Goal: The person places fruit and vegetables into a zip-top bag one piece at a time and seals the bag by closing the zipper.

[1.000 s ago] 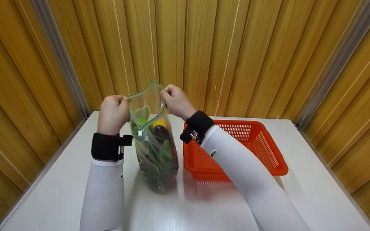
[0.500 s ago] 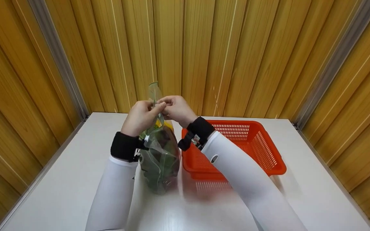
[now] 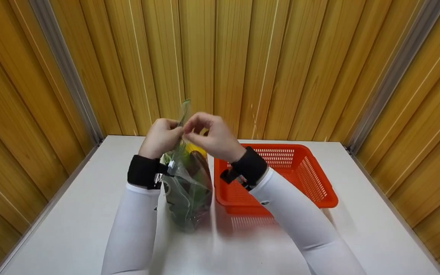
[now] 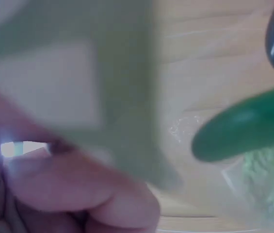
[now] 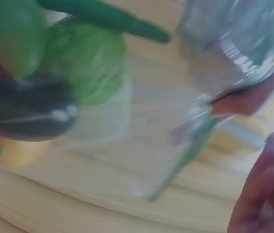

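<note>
A clear zip bag [image 3: 189, 194] with a green edge stands on the white table, filled with vegetables. Through its film show a dark eggplant [image 5: 27, 114], a long green cucumber [image 4: 243, 126], leafy lettuce [image 5: 90, 63], a round green item [image 5: 15, 31] and an orange-yellow one [image 5: 20, 150]. My left hand [image 3: 160, 138] pinches the bag's gathered top between thumb and fingers. At the same upper edge, my right hand [image 3: 218, 137] has thumb and fingers curled into a pinch, tips against the film. A small white slider [image 3: 171, 166] sits on the near side of the mouth.
To the right of the bag stands an orange perforated basket [image 3: 277, 211], partly behind my right forearm. The white table [image 3: 78, 214] is bounded by yellow wood-look panels [image 3: 231, 68] behind and at both sides.
The bag's mouth was spread wide between both hands a second ago. Both hands came together and drew its top into a narrow fold. Since then my right hand has shifted slightly right.
</note>
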Motion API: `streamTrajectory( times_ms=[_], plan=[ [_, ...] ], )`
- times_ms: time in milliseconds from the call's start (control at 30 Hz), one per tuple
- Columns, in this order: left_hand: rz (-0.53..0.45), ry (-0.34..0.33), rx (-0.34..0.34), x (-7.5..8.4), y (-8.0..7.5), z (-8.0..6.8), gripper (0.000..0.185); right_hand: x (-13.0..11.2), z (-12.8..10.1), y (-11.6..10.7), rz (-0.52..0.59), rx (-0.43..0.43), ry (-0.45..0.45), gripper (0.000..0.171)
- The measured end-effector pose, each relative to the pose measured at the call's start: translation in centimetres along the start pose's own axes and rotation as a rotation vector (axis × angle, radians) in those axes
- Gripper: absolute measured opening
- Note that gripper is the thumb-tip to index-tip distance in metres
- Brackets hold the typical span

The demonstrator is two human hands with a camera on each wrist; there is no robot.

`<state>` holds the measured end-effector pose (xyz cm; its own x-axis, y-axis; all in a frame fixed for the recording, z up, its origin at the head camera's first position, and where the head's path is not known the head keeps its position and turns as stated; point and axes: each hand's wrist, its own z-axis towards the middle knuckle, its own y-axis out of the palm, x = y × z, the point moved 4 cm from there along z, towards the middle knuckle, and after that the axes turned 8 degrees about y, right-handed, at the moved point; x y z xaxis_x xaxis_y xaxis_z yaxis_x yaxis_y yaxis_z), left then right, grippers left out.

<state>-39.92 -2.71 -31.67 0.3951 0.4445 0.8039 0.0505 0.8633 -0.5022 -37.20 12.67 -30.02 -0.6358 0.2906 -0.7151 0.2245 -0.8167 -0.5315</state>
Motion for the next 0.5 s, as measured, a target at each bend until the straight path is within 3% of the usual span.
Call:
streamTrajectory(
  times_ms=[67,133,267,433,500],
  plan=[
    [-0.027,0.017,0.016,-0.1,-0.2,0.0,0.033,-1.5,-0.8,1.0,-0.159,-0.121,-0.145,0.01],
    [-0.044,0.032,0.028,-0.2,-0.4,0.0,0.035,-2.4,-1.3,1.9,-0.284,-0.24,-0.227,0.015],
    [-0.059,0.027,0.034,-0.4,-0.4,0.0,0.032,-2.8,-1.6,2.7,-0.459,-0.298,-0.269,0.016],
    [-0.047,0.023,0.071,-0.8,-0.5,-0.5,0.022,-2.5,-1.4,2.8,-0.41,-0.288,-0.325,0.009],
    [-0.048,0.025,0.115,-0.9,-0.8,-1.2,0.032,-2.4,-1.4,2.7,-0.357,-0.274,-0.358,0.009]
  ],
)
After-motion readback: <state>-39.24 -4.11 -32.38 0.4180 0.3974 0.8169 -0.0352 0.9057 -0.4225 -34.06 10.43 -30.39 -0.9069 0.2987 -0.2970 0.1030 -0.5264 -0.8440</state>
